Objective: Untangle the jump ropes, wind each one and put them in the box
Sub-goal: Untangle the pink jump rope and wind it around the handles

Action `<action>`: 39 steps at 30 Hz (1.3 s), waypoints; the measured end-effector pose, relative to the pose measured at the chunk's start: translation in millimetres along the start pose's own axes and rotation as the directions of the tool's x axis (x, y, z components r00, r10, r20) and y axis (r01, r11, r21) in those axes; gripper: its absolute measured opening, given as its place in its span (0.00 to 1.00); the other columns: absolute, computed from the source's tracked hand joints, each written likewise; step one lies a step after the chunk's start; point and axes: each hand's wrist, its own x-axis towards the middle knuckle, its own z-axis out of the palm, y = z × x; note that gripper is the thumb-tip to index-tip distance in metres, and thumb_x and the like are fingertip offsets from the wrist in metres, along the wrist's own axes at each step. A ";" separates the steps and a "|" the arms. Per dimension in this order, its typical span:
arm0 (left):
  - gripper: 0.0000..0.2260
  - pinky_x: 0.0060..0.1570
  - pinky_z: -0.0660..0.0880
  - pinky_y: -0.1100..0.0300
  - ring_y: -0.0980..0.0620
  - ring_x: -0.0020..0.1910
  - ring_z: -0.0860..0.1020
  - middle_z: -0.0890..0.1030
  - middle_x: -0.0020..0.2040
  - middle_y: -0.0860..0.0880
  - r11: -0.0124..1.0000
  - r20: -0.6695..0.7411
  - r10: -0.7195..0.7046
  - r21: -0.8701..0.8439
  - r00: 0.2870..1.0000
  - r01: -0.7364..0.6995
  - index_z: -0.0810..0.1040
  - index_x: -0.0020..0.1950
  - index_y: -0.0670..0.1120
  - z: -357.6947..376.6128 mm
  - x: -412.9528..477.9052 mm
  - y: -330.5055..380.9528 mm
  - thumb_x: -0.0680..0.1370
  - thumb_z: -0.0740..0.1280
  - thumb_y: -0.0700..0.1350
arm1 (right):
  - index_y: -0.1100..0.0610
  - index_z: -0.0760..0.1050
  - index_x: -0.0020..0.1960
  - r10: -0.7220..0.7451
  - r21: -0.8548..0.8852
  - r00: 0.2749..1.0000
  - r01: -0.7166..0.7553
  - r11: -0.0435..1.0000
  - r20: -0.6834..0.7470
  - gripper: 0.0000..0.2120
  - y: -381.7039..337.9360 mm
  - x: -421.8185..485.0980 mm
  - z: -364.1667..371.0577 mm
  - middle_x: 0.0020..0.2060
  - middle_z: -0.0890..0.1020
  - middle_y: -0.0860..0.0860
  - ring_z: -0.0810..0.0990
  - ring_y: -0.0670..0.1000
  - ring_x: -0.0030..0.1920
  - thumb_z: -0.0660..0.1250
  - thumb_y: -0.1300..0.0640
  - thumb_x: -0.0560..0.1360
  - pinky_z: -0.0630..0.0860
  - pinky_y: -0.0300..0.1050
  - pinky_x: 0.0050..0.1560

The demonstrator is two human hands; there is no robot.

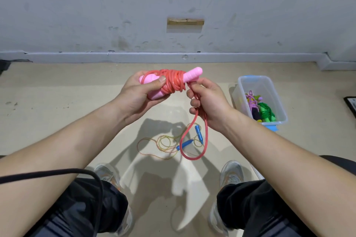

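My left hand [138,95] grips the pink handles [191,75] of a red jump rope [173,81], whose cord is wound many times around them. My right hand [207,102] pinches the loose end of that red cord; a long loop [192,157] hangs down from it towards the floor. A multicoloured rope with blue handles [184,144] lies loose on the floor below my hands. The clear plastic box [277,94] stands on the floor to the right, holding a wound purple rope [252,102] and a wound green rope [266,110].
I sit facing a grey wall with a skirting rail [173,56]. My knees and grey shoes [231,174] frame the floor patch. A black cable [57,173] crosses my left forearm. A dark framed object [351,104] lies at the far right edge.
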 end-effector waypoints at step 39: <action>0.19 0.46 0.82 0.55 0.52 0.42 0.84 0.84 0.44 0.51 0.564 0.121 0.293 0.779 0.948 -0.274 0.69 0.47 0.54 -1.7 -7.8 -11.4 0.70 0.79 0.43 | 0.63 0.84 0.47 0.236 -0.866 0.955 0.038 0.499 0.178 0.19 -19.3 19.8 -40.7 0.32 0.80 0.50 0.67 0.49 0.31 0.66 0.47 0.81 0.65 0.40 0.29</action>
